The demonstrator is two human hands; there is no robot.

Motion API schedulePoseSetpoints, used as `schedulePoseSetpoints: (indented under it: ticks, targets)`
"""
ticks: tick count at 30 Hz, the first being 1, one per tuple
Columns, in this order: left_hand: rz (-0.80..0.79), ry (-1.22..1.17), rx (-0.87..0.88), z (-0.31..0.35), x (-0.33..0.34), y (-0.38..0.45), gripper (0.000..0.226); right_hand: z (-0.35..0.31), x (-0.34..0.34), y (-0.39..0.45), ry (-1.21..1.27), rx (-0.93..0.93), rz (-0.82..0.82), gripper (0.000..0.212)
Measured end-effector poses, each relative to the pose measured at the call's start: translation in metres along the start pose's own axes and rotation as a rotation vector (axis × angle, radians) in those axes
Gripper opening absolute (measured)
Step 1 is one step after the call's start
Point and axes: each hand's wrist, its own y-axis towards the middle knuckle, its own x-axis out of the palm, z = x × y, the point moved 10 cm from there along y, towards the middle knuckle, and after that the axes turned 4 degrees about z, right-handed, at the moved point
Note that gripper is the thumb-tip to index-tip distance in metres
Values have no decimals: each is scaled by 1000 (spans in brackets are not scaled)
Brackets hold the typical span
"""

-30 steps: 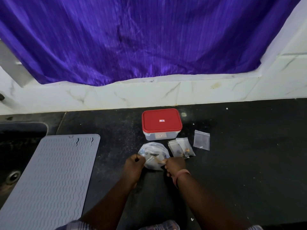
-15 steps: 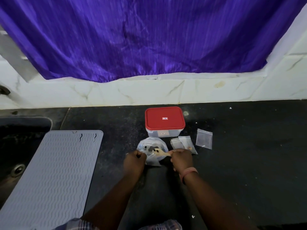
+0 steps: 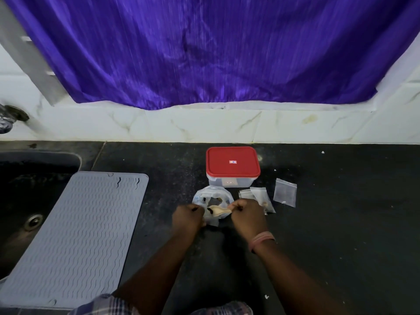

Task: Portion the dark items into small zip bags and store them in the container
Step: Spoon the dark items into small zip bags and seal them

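A clear plastic bag [image 3: 212, 197] with dark items inside lies open on the black counter. My left hand [image 3: 187, 215] is shut on a small zip bag [image 3: 212, 220] at the big bag's near left edge. My right hand [image 3: 246, 212] grips a small wooden spoon [image 3: 218, 210], whose bowl carries a dark item between the two hands. Behind stands the clear container with a closed red lid [image 3: 233, 164]. Two small zip bags [image 3: 258, 195] lie overlapped beside my right hand, and another zip bag [image 3: 285, 195] lies further right.
A grey ribbed mat [image 3: 75, 233] covers part of the dark sink [image 3: 31, 196] at the left. A white tiled wall [image 3: 204, 126] and a purple curtain [image 3: 193, 51] rise behind the counter. A tap [image 3: 9, 118] shows at the far left.
Both hands have lifted slightly toward the big bag. The wooden spoon now points left between my hands with a dark item on it. The view has shifted left.
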Motion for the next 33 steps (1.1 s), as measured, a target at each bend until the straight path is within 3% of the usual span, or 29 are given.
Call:
schedulePoseSetpoints:
  ticks: [4, 8, 12, 15, 19, 21, 23, 29, 33]
  targets:
    - [-47, -51, 3, 4, 8, -2, 21, -25, -1, -11, -168, -182, 17, 19]
    - [-73, -26, 21, 6, 12, -2, 20, -60, 19, -35, -390, -549, -68, 27]
    - [-32, -63, 5, 3, 5, -2, 27, -51, 43, -48, -584, -730, -47, 25]
    - [-29, -157, -65, -8, 4, 1, 29, -45, 39, -52, -560, -782, 6, 26]
    - [-3, -226, -147, -17, 0, 2, 24, -33, 8, -36, -197, -612, 99, 38]
    - [-1, -237, -153, -20, -2, 2, 24, -23, -8, -24, -31, -454, 190, 31]
    - [-8, -228, -164, -22, -4, 0, 21, -13, -12, -13, -20, -323, 225, 22]
    - [28, -109, -65, -11, -19, -6, 22, 1, 26, 4, -124, -121, 92, 15]
    - [22, -97, -19, 7, -28, -9, 26, 6, 50, 9, -52, 23, -64, 34]
